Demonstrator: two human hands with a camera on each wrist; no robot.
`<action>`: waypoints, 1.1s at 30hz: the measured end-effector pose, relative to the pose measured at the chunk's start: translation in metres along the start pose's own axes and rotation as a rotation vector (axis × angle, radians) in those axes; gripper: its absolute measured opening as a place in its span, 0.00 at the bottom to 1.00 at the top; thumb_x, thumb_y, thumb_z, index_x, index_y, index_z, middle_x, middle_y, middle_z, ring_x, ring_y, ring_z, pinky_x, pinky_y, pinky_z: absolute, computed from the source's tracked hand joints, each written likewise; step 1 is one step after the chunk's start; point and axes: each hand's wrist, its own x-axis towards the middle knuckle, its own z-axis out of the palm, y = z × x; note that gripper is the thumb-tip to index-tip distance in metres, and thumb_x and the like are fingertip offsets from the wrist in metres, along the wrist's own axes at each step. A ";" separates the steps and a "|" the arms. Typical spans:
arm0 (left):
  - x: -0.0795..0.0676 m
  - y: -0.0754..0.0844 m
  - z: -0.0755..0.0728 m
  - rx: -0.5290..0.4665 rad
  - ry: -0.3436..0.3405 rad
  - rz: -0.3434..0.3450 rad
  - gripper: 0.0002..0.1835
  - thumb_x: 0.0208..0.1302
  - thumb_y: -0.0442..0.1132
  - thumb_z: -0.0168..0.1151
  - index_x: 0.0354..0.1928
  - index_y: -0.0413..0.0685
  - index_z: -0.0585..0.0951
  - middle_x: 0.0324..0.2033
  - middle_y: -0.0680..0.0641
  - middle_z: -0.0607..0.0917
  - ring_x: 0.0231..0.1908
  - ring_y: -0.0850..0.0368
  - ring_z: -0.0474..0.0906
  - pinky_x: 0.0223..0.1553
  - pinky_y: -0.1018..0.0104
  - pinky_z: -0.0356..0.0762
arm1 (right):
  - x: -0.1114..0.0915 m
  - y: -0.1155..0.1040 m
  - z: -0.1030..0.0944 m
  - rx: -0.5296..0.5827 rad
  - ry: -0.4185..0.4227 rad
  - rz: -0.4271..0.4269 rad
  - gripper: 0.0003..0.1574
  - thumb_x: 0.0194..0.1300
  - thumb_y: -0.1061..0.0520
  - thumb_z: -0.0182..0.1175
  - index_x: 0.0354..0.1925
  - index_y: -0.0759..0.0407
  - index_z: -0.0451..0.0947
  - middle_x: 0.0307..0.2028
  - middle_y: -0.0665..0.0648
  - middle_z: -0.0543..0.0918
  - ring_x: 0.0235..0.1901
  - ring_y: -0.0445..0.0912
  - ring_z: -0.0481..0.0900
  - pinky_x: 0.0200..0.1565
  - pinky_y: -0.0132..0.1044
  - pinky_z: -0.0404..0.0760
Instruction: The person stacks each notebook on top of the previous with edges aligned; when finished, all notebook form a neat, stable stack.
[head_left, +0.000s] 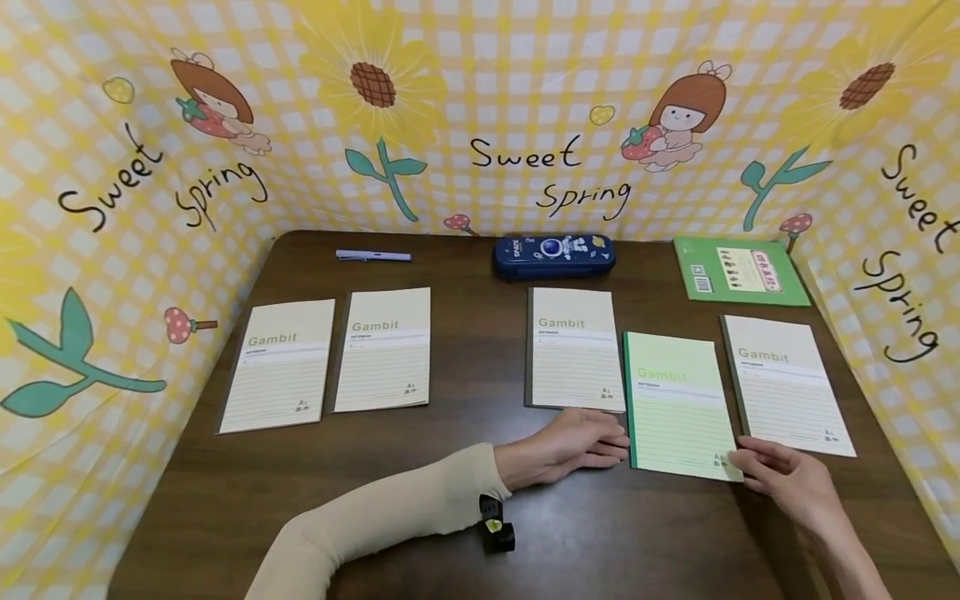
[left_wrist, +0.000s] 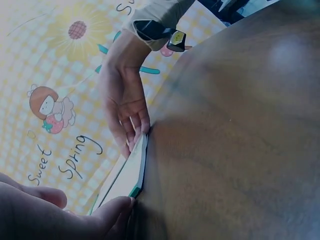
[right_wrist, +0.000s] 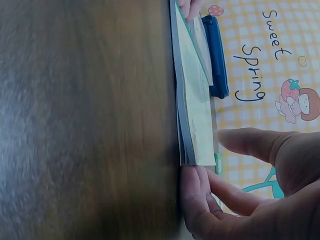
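Observation:
A green Gambit notebook lies flat on the dark wooden table, with its darker green spine to the left. My left hand rests on the table, its extended fingers against that spine. At the lower right corner of the notebook, the fingertips of my right hand touch the edge. The right wrist view shows these fingers at the edge of the notebook and the thumb extended above. White notebooks stand close on both sides: one just beyond my left hand, another beyond my right hand.
Further left lie two more white notebooks, the outer one and the inner one. Along the back are a light blue pen, a dark blue pencil case and a green booklet. Patterned cloth surrounds the table.

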 end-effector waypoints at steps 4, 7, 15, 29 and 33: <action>0.000 -0.002 0.006 0.018 0.017 0.017 0.25 0.75 0.32 0.59 0.70 0.28 0.71 0.55 0.35 0.87 0.56 0.44 0.87 0.60 0.54 0.85 | 0.001 0.001 0.000 0.064 -0.015 0.023 0.42 0.75 0.50 0.65 0.71 0.79 0.66 0.35 0.29 0.82 0.38 0.24 0.82 0.43 0.27 0.87; 0.001 -0.006 0.009 0.044 0.016 0.039 0.25 0.74 0.31 0.61 0.69 0.28 0.72 0.53 0.36 0.88 0.53 0.45 0.88 0.57 0.53 0.86 | 0.003 0.002 0.000 0.101 -0.021 0.047 0.37 0.76 0.54 0.63 0.69 0.80 0.67 0.35 0.32 0.82 0.37 0.26 0.82 0.42 0.28 0.87; 0.003 -0.011 0.017 0.009 0.014 0.090 0.24 0.65 0.26 0.68 0.63 0.35 0.76 0.45 0.45 0.82 0.40 0.56 0.87 0.52 0.56 0.89 | 0.004 0.000 -0.003 0.133 -0.046 0.039 0.36 0.78 0.57 0.58 0.70 0.81 0.61 0.35 0.32 0.84 0.36 0.29 0.81 0.40 0.31 0.87; 0.006 -0.004 0.021 -0.047 0.065 0.211 0.24 0.57 0.17 0.67 0.57 0.32 0.77 0.42 0.44 0.81 0.33 0.59 0.82 0.45 0.61 0.90 | 0.000 -0.002 -0.011 0.373 -0.125 -0.036 0.20 0.74 0.64 0.62 0.46 0.35 0.78 0.39 0.35 0.86 0.38 0.31 0.84 0.40 0.29 0.86; 0.005 0.000 0.017 -0.001 0.072 0.244 0.24 0.56 0.17 0.67 0.56 0.32 0.78 0.42 0.43 0.82 0.35 0.59 0.82 0.43 0.62 0.90 | -0.001 -0.010 -0.012 0.321 -0.086 -0.083 0.20 0.73 0.62 0.64 0.46 0.32 0.78 0.39 0.32 0.86 0.37 0.30 0.84 0.38 0.29 0.86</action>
